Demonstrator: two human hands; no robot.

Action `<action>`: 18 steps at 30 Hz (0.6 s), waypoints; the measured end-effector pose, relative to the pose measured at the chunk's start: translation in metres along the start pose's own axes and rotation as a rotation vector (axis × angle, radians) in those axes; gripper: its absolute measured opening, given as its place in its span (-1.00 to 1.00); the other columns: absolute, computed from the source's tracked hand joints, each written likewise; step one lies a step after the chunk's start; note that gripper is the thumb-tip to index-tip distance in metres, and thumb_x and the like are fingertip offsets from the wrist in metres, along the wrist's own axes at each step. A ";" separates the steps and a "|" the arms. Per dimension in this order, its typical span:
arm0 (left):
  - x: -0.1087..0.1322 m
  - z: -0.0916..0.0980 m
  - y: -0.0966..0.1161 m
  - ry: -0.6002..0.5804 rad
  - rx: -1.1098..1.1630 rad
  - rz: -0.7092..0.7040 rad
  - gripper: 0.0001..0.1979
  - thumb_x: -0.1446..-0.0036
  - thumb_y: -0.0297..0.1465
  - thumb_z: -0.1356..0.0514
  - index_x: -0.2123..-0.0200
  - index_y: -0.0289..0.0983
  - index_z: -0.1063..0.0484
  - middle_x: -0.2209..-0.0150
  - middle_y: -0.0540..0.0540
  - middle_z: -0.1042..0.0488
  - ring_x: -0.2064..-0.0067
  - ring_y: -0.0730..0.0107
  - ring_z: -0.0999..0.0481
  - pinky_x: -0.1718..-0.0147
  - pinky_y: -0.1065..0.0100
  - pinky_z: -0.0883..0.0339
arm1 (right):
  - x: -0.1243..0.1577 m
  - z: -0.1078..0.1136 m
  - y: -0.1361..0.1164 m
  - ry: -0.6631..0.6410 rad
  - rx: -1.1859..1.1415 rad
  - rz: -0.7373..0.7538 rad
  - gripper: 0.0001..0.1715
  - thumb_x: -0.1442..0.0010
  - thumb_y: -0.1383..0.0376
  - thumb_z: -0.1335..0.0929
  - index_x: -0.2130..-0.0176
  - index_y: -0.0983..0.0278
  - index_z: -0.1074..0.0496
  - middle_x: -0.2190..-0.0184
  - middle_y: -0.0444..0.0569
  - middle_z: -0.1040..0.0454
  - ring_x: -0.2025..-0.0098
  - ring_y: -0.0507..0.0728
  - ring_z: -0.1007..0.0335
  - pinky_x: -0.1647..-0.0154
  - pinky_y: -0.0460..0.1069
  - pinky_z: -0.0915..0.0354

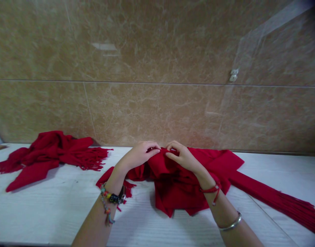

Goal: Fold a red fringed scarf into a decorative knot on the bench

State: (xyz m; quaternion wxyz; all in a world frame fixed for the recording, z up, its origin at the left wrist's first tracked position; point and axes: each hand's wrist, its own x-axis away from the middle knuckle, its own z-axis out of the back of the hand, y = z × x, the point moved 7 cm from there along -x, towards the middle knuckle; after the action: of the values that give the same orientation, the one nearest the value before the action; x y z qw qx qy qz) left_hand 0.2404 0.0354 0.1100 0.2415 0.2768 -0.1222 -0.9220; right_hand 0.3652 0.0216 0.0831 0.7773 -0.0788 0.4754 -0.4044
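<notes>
A red fringed scarf (182,192) lies bunched on the white table in front of me, part of it raised between my hands. My left hand (143,152) pinches its upper edge between thumb and fingers. Close beside it, my right hand (182,156) grips the same raised fold with thumb and fingertips. One long narrow end with fringe (301,206) stretches out to the right. A shorter fringed bit shows under my left wrist. The exact spot where the fingertips meet the cloth is partly hidden.
Another crumpled red fringed scarf (49,154) rests at the left on the white wood-grain table (57,212). A brown marbled tile wall (152,113) rises directly behind the table. A small white fixture (234,75) sticks to the wall at the right.
</notes>
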 end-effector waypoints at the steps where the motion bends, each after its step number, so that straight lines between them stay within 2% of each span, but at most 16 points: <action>1: 0.000 0.000 -0.004 -0.009 -0.027 0.025 -0.80 -0.10 -0.37 -0.03 0.32 -0.26 -0.43 0.31 -0.02 -0.49 0.29 0.42 -0.42 0.27 0.46 -0.22 | 0.000 0.001 0.001 0.013 -0.051 -0.012 -0.92 -0.04 0.31 -0.28 0.47 0.26 -0.25 0.32 -0.04 -0.40 0.23 0.07 -0.32 0.15 0.01 -0.20; 4: 0.002 -0.001 -0.022 -0.025 -0.125 0.133 -0.81 -0.05 -0.44 -0.05 0.34 -0.28 -0.45 0.35 -0.05 -0.50 0.33 0.37 -0.43 0.31 0.43 -0.23 | 0.000 0.004 0.008 0.052 -0.192 -0.065 -0.86 -0.02 0.32 -0.28 0.50 0.24 -0.16 0.40 -0.08 -0.41 0.28 0.06 -0.34 0.22 -0.03 -0.23; 6: 0.003 0.002 -0.033 -0.007 -0.178 0.193 -0.78 -0.02 -0.49 -0.03 0.35 -0.27 -0.47 0.35 -0.07 -0.51 0.32 0.34 -0.45 0.31 0.42 -0.22 | 0.001 0.010 0.012 0.108 -0.198 -0.086 -0.86 0.00 0.30 -0.29 0.49 0.24 -0.18 0.47 -0.13 -0.37 0.36 0.04 -0.34 0.31 -0.06 -0.25; 10: 0.004 0.005 -0.039 0.044 -0.118 0.224 -0.77 -0.02 -0.47 -0.03 0.37 -0.25 -0.49 0.34 -0.06 -0.52 0.30 0.33 -0.46 0.29 0.42 -0.22 | 0.003 0.022 0.017 0.208 0.056 -0.147 -0.88 0.00 0.32 -0.28 0.35 0.27 -0.34 0.53 -0.14 -0.34 0.43 0.05 -0.31 0.35 -0.04 -0.25; 13: 0.003 0.001 -0.034 0.027 0.035 0.210 -0.77 -0.03 -0.45 -0.03 0.35 -0.26 -0.49 0.35 -0.03 -0.52 0.31 0.36 -0.45 0.31 0.44 -0.23 | 0.002 0.017 0.007 0.133 0.243 -0.083 -0.84 -0.01 0.35 -0.27 0.34 0.27 -0.41 0.40 -0.04 -0.41 0.30 0.09 -0.34 0.22 0.00 -0.24; 16: 0.001 -0.007 -0.026 -0.022 0.090 0.175 -0.76 -0.04 -0.44 -0.02 0.34 -0.28 -0.49 0.35 -0.02 -0.52 0.31 0.38 -0.44 0.30 0.45 -0.23 | 0.000 0.004 -0.010 0.013 0.237 0.035 -0.75 -0.03 0.31 -0.30 0.22 0.27 -0.40 0.22 0.02 -0.42 0.15 0.12 -0.31 0.11 0.02 -0.21; 18: 0.001 -0.010 -0.024 -0.046 0.068 0.166 -0.76 -0.05 -0.43 -0.01 0.35 -0.29 -0.49 0.37 -0.03 -0.51 0.34 0.39 -0.43 0.33 0.45 -0.21 | 0.000 -0.004 -0.017 -0.040 0.231 0.044 -0.70 -0.04 0.28 -0.32 0.17 0.26 -0.39 0.23 0.01 -0.44 0.16 0.12 -0.31 0.11 0.03 -0.20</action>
State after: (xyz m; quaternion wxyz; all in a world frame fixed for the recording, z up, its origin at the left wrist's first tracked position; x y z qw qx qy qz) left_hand 0.2364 0.0543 0.0930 0.3046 0.2527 -0.1814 -0.9002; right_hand 0.3531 0.0113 0.0896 0.7993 0.0136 0.4114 -0.4378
